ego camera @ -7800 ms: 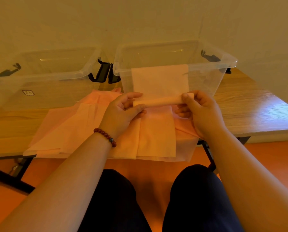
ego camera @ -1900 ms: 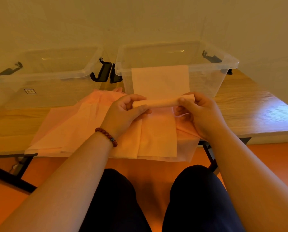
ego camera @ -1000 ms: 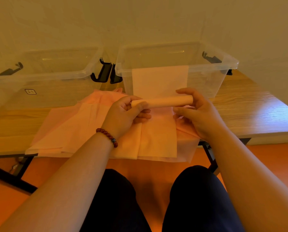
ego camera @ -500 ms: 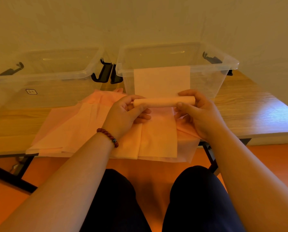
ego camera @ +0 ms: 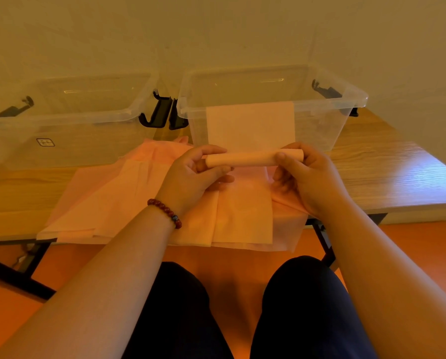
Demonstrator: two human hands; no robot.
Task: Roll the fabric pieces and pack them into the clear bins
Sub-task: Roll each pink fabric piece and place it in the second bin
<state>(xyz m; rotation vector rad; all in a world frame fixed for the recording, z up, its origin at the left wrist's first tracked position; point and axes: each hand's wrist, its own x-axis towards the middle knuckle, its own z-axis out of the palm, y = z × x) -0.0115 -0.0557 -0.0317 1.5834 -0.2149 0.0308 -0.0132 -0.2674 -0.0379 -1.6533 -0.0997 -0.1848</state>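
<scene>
Fabric roll, seen from the head camera, is a tight, smooth peach cylinder held level just above the worktop, in front of the right bin. The left hand pinches its left end between thumb and curled fingers. The right hand is wrapped round its right end, thumb on top. An unrolled tail runs from the roll up the bin's front wall to the rim, flat, pale and thin. Whether it hangs inside or outside the wall I cannot tell.

Rolling is the step in hand, and I judge it about half done on this piece. The next move calls for turning both ends evenly so the tail winds on straight, then dropping the roll into the bin.

Under the hands a pile of soft, matte peach sheets lies folded and overlapping, its front edge overhanging the worktop. Both the right bin and the left bin are clear, rigid plastic with black latches, and neither holds any roll that I can see. The worktop is wood-grained.
</scene>
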